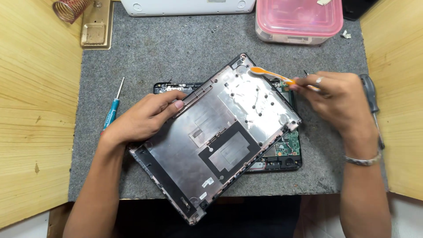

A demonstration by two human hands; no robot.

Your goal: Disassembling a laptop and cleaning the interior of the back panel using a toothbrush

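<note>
A laptop bottom cover (211, 141) lies tilted, inner side up, across the opened laptop base (286, 150) with its green circuit board showing. My left hand (141, 117) grips the cover's upper left edge. My right hand (335, 97) holds an orange and white toothbrush (269, 75), whose bristle head rests on the cover's top corner. A ring and a metal bracelet are on the right hand.
A blue-handled screwdriver (112, 108) lies on the grey mat (176, 53) at the left. A grey-handled screwdriver (370, 99) lies at the right. A pink-lidded box (299, 20), a white device (187, 6) and a soldering stand (94, 26) sit at the back. Wooden panels flank both sides.
</note>
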